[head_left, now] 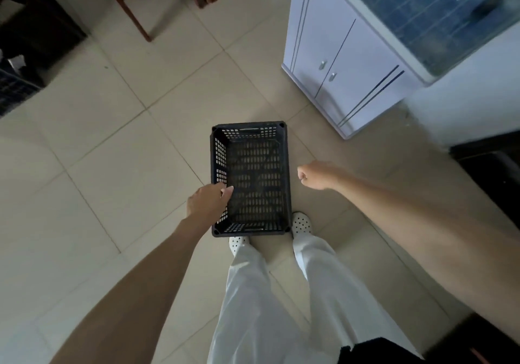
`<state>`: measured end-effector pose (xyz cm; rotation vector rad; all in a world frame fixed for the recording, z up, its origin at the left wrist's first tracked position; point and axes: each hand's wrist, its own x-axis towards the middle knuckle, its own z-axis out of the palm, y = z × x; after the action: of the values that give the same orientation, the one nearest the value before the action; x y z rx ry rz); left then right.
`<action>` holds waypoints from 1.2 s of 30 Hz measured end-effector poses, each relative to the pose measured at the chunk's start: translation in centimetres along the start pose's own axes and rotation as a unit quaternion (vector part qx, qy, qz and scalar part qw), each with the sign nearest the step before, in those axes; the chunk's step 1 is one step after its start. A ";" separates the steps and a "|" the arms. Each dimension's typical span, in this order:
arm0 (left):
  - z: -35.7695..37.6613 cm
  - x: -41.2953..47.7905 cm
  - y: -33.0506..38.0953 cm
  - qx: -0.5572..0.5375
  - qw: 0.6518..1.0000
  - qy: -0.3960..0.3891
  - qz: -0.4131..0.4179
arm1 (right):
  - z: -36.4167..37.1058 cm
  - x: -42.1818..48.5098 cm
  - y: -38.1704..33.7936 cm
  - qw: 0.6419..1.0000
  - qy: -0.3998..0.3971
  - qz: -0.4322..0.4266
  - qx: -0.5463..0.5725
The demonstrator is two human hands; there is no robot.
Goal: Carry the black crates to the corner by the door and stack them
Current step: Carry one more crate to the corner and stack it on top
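A black perforated plastic crate (254, 180), empty and open side up, is in front of my feet over the tiled floor. My left hand (209, 203) grips its left rim, fingers curled over the edge into the crate. My right hand (313, 175) hangs beside the crate's right side, fingers curled into a loose fist, not touching it. More dark crates (17, 90) sit at the far left edge, partly cut off by the frame.
A white cabinet (346, 62) with two doors stands at the upper right under a blue-tiled surface. Wooden chair legs (132, 11) rise at the top. Dark furniture (495, 172) lies at the right edge. Beige floor tiles (112, 152) spread to the left.
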<state>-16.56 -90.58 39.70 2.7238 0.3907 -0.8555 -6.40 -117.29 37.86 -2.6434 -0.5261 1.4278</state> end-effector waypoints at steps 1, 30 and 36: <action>0.0 0.6 -0.6 0.007 1.000 -0.011 0.011 | 0.5 0.0 -0.3 1.000 0.004 0.010 0.009; 22.5 21.5 -18.3 -0.110 0.992 -0.051 -0.034 | 22.2 24.1 1.1 0.976 0.018 0.211 0.038; 27.3 26.1 -18.7 -0.275 0.958 -0.069 -0.040 | 25.2 29.5 2.5 0.941 0.097 0.272 0.178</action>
<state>-16.18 -77.43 -0.37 2.1370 0.6083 -0.8053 -11.74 -111.64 -0.21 -2.6773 0.4793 1.1892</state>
